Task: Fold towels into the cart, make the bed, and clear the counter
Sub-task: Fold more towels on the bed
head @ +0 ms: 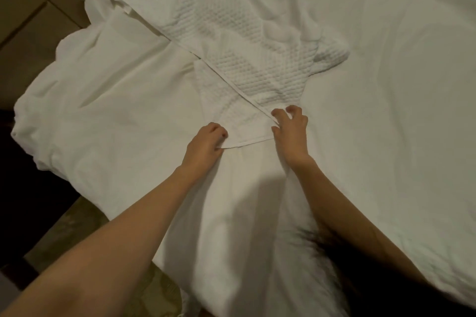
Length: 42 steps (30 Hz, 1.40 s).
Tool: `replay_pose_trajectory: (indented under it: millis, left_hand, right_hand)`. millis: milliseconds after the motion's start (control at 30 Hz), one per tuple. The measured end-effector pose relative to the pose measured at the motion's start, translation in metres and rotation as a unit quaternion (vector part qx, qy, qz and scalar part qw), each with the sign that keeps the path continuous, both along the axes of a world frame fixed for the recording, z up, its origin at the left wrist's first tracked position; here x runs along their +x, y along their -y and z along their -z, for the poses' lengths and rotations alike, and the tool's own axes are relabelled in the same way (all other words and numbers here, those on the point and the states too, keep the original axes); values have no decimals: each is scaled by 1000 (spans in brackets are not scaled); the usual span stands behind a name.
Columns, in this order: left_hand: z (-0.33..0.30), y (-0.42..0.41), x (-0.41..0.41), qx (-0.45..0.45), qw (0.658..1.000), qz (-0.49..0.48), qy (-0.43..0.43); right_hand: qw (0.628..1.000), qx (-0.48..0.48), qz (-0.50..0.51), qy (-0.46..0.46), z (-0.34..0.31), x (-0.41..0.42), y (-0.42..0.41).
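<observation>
The near hem of a white waffle-weave towel (247,69) is pinched at one corner by the left hand (206,145), fingers curled. The opposite near corner is held by the right hand (291,131), thumb under the edge, fingers bent above. The towel is laid diagonally, partly folded over itself, on a rumpled white bed (386,85). Tiled floor (31,8) is seen beyond the bed's left edge.

a bedroom, likely a hotel room, wide bed (386,85) with rumpled white sheets, white waffle-weave towel (247,59) spread on it, tiled floor (31,2) beside the bed, dim warm light
</observation>
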State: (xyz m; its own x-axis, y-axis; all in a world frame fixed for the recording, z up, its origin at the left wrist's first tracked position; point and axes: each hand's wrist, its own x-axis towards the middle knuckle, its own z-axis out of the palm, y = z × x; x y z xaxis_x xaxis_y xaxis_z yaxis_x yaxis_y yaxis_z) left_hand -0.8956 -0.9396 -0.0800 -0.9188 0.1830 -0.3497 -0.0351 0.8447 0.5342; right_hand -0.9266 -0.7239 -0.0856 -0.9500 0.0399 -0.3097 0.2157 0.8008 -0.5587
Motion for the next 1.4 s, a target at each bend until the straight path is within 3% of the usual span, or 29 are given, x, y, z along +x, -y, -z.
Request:
replay_pose_trajectory:
  millis: [233,567,667,800,900,1000,1100,1400]
  left_hand:
    - [-30,2,-11,-31,997,-70,-14]
    - [-199,11,13,130,972,-141,-133]
    - [-239,13,46,192,971,-89,-109]
    - [-267,-1,103,193,977,87,-6]
    - [-278,-27,133,224,967,117,30]
    - [-289,-60,152,243,966,75,-44]
    - [-302,-90,166,204,969,42,-134]
    - [-322,-182,186,134,957,11,-257]
  right_hand:
    - [997,-51,56,-8,-22,-8,-17]
    - [990,-25,89,-107,-172,52,-6]
    - [975,-80,138,-157,-218,90,-4]
    - [935,-208,227,-178,-269,145,-12]
    - [922,-257,231,-175,-297,183,-20]
    - [925,-271,202,-172,-319,216,-25]
    - [941,-246,167,-162,-336,239,-33]
    - [947,-216,150,-185,-402,270,-145]
